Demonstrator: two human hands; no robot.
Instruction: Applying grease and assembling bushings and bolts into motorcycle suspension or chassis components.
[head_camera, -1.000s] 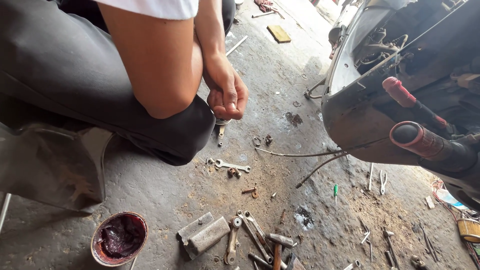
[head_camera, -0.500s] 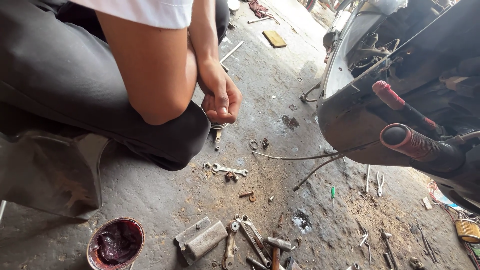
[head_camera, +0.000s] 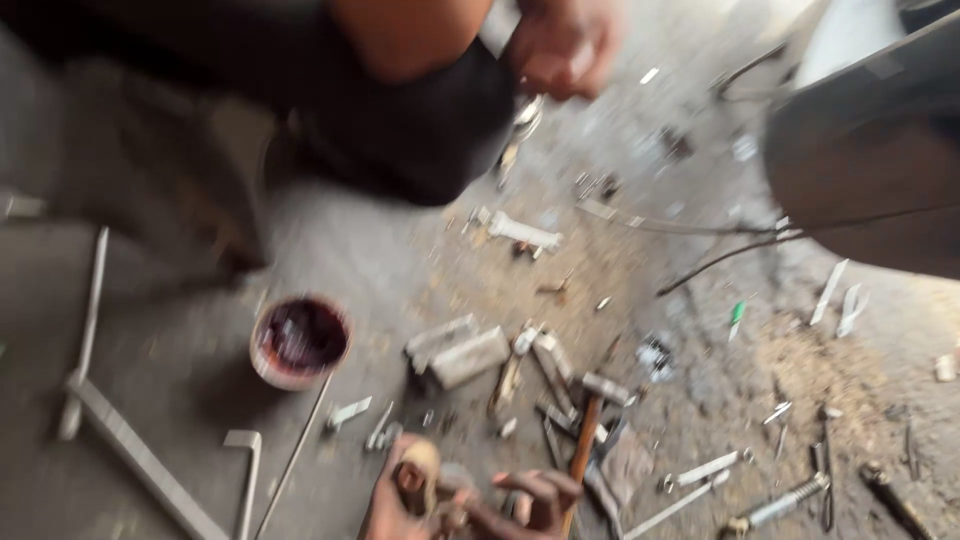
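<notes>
I see my hand (head_camera: 470, 495) low in a blurred frame, fingers (head_camera: 545, 490) curled, though whether they clamp anything I cannot tell. Just beyond the fingertips lies a scattered heap of grey metal wrenches and bolts (head_camera: 560, 385); a round red-stained tin (head_camera: 298, 340) sits to their left.

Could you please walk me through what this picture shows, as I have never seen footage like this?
It comes from a camera worn on a person's head, looking down at a dusty concrete floor; it is blurred by motion. At the bottom edge is a hand of the wearer, reaching among scattered tools; which hand it is, and what it grips, I cannot tell. Nearby stand a small tub of dark red stuff and two grey metal blocks. A wrench lies farther up. At the top, another person's hands show beside a dark trouser knee. On the right is a dark vehicle body.
</notes>
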